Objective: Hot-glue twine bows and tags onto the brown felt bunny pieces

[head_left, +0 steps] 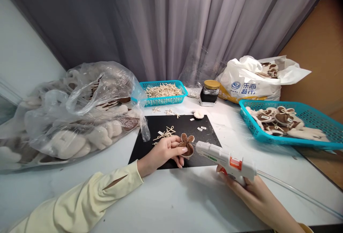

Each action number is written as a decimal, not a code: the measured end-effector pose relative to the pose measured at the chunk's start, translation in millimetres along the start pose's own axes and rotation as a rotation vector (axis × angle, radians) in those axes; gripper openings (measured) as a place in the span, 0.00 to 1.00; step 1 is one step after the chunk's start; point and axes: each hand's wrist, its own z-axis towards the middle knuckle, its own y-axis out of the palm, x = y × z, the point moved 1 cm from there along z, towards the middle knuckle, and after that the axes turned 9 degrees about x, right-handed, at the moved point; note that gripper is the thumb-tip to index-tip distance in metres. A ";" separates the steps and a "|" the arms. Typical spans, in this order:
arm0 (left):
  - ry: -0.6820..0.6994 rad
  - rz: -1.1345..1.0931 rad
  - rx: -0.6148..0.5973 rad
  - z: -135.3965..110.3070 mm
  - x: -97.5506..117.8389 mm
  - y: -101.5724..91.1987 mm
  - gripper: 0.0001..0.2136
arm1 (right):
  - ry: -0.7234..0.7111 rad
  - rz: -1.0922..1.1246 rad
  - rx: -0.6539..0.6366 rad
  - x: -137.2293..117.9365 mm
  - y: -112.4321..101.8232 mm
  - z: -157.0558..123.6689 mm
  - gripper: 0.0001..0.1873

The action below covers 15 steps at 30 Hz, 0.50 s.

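Observation:
My left hand [164,151] is closed on a small brown plush piece with looped ears [187,143], pressing it onto a black mat [150,151]. My right hand [248,190] grips a white hot glue gun [225,160] with an orange trigger. Its nozzle points left and almost touches the plush piece. A few cream string bows [166,132] lie on the mat just beyond my left hand, and small white labels [201,128] lie further right.
A big clear bag of plush pieces [69,118] fills the left. At the back stand a teal basket of string bows [163,92], a gold-lidded jar [209,92] and a white shopping bag [252,79]. A teal tray of finished pieces [292,122] sits right.

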 end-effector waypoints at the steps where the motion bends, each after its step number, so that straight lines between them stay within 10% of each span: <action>1: -0.001 0.001 0.001 0.1 0.0 0.2 0.13 | -0.001 -0.003 0.003 -1.3 -0.1 0.2 0.18; 15: -0.007 0.022 0.001 -0.4 2.6 2.6 0.13 | -0.084 -0.096 0.047 -2.6 0.5 -1.1 0.16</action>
